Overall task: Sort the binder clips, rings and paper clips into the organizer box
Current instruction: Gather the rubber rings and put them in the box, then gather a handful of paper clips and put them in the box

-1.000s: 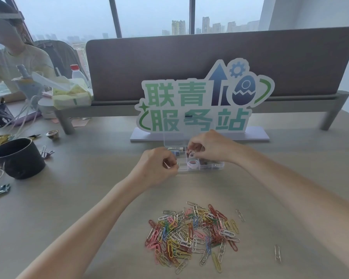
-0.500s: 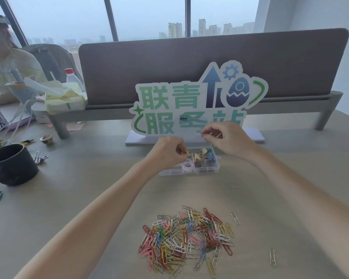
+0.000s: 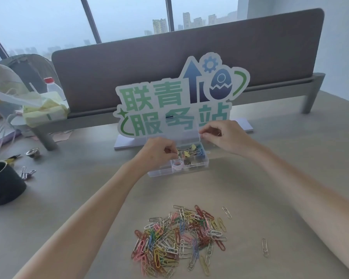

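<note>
Head camera looks down at a grey worktop (image 3: 73, 200) where a clear plastic organizer box (image 3: 177, 171) stands in front of a standing sign (image 3: 175, 103) with green characters. The transparent lid (image 3: 181, 135) of the box is raised. The right hand (image 3: 224, 138) is at the right corner of this lid, its fingers (image 3: 207, 133) curled and pinching the lid edge. The left hand (image 3: 159, 153) is at the left part of the box, its fingers curled narrow over a compartment; they seem to pinch something small, but I cannot tell what it is. Inside the box, the right compartments hold binder clips (image 3: 191, 153), some yellow and some dark, and a pale ring (image 3: 177, 164) lies in a middle compartment at the front. The paper clips (image 3: 179, 238) are not in the box: they lie in a mixed coloured heap on the worktop near the person, between the two forearms, with a few single ones just to the right of the heap. At the far left stands a black cup (image 3: 2, 184), and beside it lie a few loose binder clips (image 3: 27, 174). Behind the sign runs a grey divider panel (image 3: 169, 63), with windows beyond it.
</note>
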Motion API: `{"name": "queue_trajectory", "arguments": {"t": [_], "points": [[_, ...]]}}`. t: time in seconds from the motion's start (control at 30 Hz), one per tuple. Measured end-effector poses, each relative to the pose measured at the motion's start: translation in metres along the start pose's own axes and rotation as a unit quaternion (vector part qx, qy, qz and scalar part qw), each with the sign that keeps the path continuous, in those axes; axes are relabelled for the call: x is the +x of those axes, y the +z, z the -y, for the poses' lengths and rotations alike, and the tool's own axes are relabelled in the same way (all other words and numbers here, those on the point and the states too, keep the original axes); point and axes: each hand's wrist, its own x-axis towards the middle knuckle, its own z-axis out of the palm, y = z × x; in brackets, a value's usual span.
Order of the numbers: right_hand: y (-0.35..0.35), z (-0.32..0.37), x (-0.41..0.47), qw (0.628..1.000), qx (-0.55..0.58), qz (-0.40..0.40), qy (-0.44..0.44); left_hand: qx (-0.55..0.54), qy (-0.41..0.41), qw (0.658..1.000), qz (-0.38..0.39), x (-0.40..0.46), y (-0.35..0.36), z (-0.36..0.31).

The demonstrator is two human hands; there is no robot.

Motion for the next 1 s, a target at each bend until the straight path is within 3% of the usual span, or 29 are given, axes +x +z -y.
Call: {"name": "queue_trajectory", "arguments": {"t": [0.27, 0.43, 0.63, 0.73, 1.0], "points": [[0.000, 0.007, -0.001, 1.000, -0.002, -0.001, -0.002, 0.009, 0.018, 1.000, 0.002, -0.003, 0.001, 0.002], [-0.002, 0.017, -0.003, 1.000, -0.007, 0.012, -0.015, 0.013, 0.029, 0.998, -0.047, -0.009, 0.002, 0.004], [-0.013, 0.033, -0.030, 0.988, -0.048, 0.142, -0.035, -0.031, 0.068, 0.994, -0.081, -0.048, -0.009, -0.011], [-0.021, 0.039, -0.056, 0.970, -0.088, 0.225, -0.026, -0.027, 0.083, 0.996, -0.030, -0.078, -0.018, -0.021], [-0.050, 0.057, -0.131, 0.889, -0.145, 0.433, -0.023, 0.038, 0.040, 0.976, 0.212, -0.148, -0.045, -0.031]]}}
